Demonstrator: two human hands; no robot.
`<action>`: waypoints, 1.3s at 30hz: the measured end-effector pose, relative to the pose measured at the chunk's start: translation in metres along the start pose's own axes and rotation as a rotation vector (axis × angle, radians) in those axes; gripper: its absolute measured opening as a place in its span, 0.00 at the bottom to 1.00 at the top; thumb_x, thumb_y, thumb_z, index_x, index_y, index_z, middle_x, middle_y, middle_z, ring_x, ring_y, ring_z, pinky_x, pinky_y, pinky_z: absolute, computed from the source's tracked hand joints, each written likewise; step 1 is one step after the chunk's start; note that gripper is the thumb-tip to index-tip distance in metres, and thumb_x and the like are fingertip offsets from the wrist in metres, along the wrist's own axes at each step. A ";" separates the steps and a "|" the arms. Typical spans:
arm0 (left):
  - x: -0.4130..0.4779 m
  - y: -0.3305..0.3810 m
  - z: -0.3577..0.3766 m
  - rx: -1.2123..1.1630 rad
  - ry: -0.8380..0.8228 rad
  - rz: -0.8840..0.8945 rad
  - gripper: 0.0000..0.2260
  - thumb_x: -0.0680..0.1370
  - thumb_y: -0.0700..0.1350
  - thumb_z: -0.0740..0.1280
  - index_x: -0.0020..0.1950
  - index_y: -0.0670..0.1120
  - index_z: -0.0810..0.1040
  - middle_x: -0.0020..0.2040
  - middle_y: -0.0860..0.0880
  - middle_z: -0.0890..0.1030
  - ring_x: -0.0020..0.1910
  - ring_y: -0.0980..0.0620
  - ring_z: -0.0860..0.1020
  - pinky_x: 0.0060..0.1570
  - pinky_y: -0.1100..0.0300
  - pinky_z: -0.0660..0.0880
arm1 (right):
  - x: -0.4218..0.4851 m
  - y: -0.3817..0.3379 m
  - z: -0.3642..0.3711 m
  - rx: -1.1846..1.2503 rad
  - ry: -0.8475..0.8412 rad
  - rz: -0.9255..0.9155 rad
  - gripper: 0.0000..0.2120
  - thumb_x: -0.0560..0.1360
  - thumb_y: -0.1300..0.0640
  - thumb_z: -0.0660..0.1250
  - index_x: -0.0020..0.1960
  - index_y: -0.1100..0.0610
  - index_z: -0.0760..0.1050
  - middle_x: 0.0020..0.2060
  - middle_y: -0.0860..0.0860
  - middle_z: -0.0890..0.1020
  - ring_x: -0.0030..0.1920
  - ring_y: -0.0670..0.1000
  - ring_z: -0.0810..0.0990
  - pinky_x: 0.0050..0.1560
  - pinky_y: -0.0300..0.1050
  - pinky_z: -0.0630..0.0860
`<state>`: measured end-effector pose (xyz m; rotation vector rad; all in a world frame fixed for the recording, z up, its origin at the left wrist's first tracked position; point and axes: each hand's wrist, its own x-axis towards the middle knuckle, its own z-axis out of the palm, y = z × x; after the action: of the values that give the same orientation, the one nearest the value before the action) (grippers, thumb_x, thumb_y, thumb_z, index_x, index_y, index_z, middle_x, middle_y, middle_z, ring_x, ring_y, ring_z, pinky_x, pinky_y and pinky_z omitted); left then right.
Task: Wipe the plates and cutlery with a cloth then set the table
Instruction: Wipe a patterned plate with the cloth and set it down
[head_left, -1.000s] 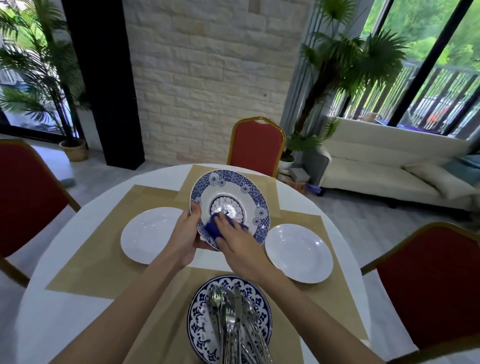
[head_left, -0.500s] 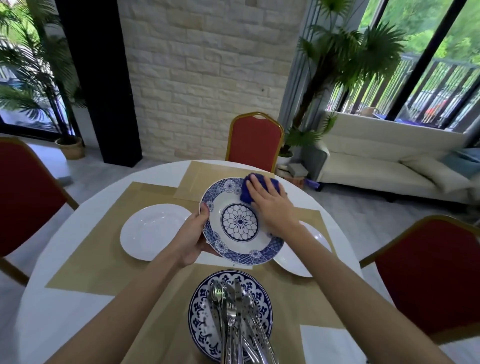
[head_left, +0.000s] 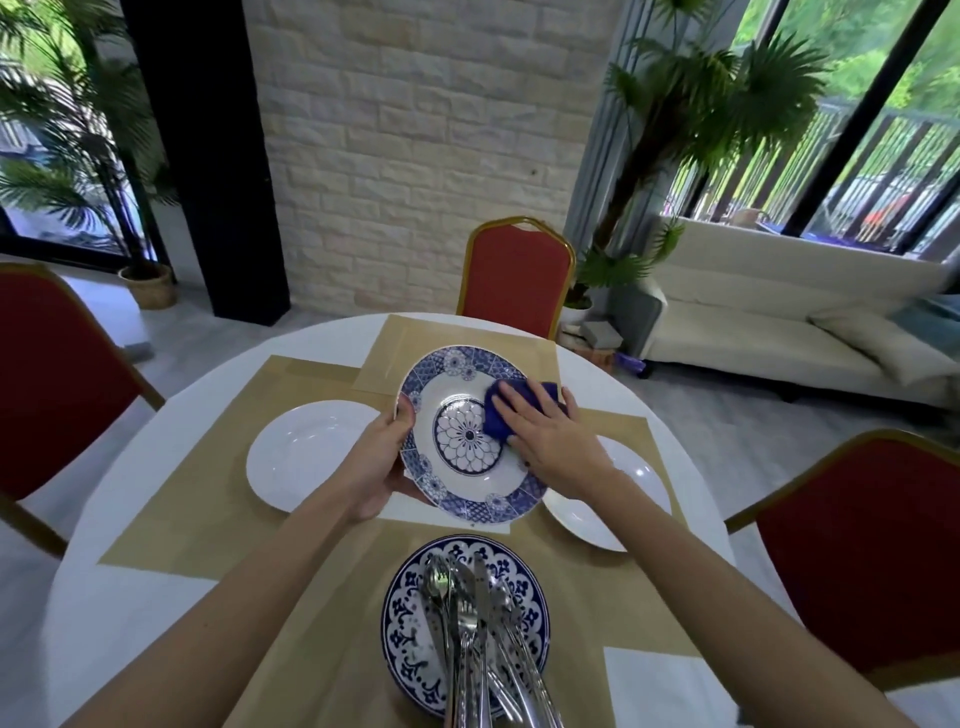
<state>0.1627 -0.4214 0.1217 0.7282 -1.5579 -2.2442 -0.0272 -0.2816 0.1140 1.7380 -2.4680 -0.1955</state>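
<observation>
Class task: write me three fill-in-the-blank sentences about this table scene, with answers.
The left hand grips the blue-and-white patterned plate by its ____.
The right hand presses a dark ____ cloth onto it.
The gold-framed chairs have ____ upholstery.
Answers: rim; blue; red.

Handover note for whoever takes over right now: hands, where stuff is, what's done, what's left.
Left hand grips the rim of the patterned plate, held tilted above the table.
Right hand presses the blue cloth flat on that plate's right side, mid-wipe.
Left white plate and right white plate lie on the tan mats; whether they are wiped, cannot tell.
Second patterned plate at the near edge carries the piled cutlery.
Left: finish this plate, wipe the near plate and cutlery, lay the places.
</observation>
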 end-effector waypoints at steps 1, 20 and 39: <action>0.000 -0.001 0.005 -0.001 -0.016 -0.008 0.15 0.80 0.59 0.51 0.58 0.58 0.74 0.55 0.49 0.83 0.53 0.44 0.81 0.42 0.35 0.78 | 0.005 -0.009 -0.003 0.012 0.049 0.049 0.26 0.82 0.44 0.39 0.79 0.47 0.43 0.78 0.44 0.44 0.78 0.53 0.40 0.74 0.62 0.45; 0.014 0.046 -0.007 0.268 -0.056 -0.302 0.31 0.75 0.70 0.48 0.72 0.56 0.64 0.67 0.41 0.70 0.60 0.38 0.75 0.42 0.51 0.80 | -0.027 -0.036 -0.040 1.435 0.097 0.066 0.21 0.68 0.67 0.72 0.59 0.57 0.74 0.50 0.55 0.81 0.48 0.53 0.81 0.54 0.51 0.79; 0.029 0.001 0.028 -0.513 0.073 0.071 0.16 0.84 0.48 0.51 0.66 0.44 0.70 0.53 0.48 0.82 0.48 0.51 0.81 0.43 0.55 0.81 | -0.010 -0.063 0.016 0.992 0.665 0.562 0.27 0.80 0.42 0.47 0.76 0.52 0.59 0.75 0.49 0.61 0.73 0.50 0.58 0.73 0.47 0.53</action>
<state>0.1227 -0.4152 0.1239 0.5820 -0.8927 -2.3821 0.0314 -0.2926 0.0870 0.8751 -2.4514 1.5738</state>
